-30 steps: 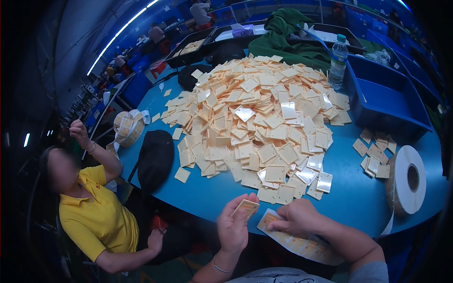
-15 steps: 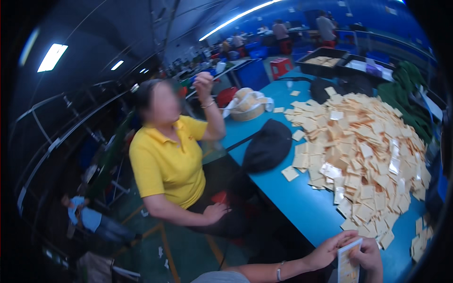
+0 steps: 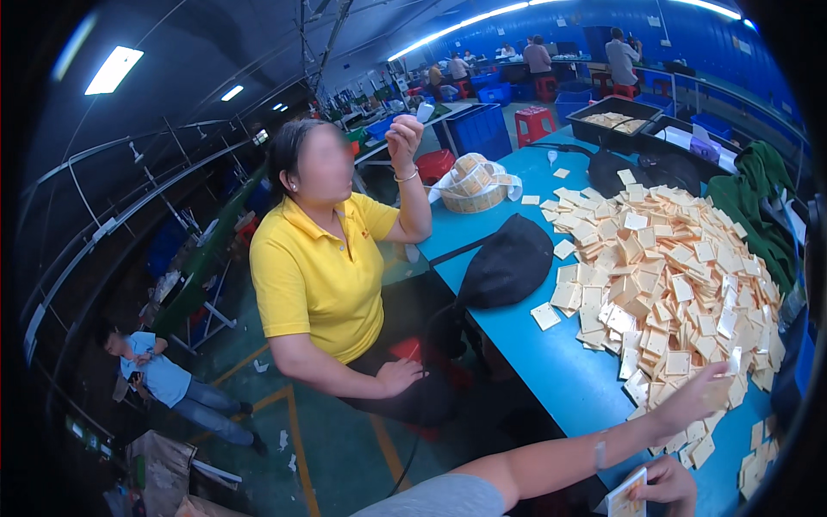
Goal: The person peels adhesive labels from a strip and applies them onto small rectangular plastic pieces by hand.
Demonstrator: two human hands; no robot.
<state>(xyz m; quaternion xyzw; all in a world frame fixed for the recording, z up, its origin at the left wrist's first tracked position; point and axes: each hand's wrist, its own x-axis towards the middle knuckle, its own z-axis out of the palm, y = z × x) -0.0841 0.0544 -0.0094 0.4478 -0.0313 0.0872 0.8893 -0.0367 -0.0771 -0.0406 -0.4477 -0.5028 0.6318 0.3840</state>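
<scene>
At the far left, a crouching person in a light blue shirt [image 3: 153, 377] is working low on the floor. Nearer the middle, a person in a yellow shirt [image 3: 323, 280] is sitting beside the blue table [image 3: 568, 379], raising one hand [image 3: 403, 138] with its fingertips pinched together, though what they are pinching is too small to tell. A black bag [image 3: 508, 263] is lying on the table's near-left edge, and a pale bundle of tags [image 3: 469, 183] is resting farther along it. A broad heap of small tan square cards [image 3: 680, 284] is covering the table's right half, with a green cloth [image 3: 758, 202] lying at the far right and black trays [image 3: 620, 121] standing at the far end.

At the bottom right, the person's left hand [image 3: 702, 396] is stretching out over the near edge of the heap, fingers loosely spread and touching the cards; it is blurred, so whether it is gripping one cannot be told. Just below it, the right hand [image 3: 663, 487] is closing around a small stack of cards [image 3: 627, 500], holding it upright near the table's edge.
</scene>
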